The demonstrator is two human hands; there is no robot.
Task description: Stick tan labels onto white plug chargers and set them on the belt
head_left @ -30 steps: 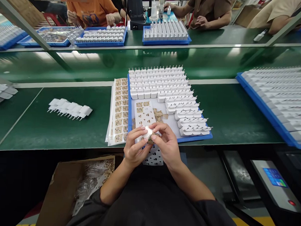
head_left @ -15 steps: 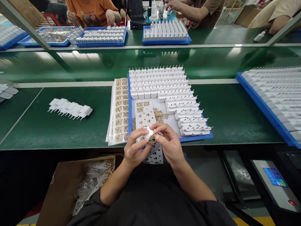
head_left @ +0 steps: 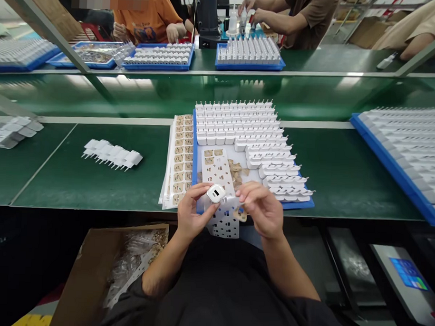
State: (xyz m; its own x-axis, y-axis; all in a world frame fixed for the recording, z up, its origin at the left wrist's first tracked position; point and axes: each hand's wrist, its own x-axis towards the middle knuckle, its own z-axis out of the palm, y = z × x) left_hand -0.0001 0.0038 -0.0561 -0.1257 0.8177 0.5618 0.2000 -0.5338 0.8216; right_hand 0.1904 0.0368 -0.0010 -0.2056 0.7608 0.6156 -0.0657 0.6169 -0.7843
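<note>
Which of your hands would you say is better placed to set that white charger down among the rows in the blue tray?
Left, probably. The left hand grips the white charger, just in front of the blue tray. The right hand pinches a small tan sticker piece, so it looks occupied.

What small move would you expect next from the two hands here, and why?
Probably the left hand sets the white charger among the rows in the blue tray, while the right hand drops the small tan film piece it pinches. The two hands are apart, the charger's face looks bare, and peeled tan scraps already lie in the tray.
</note>
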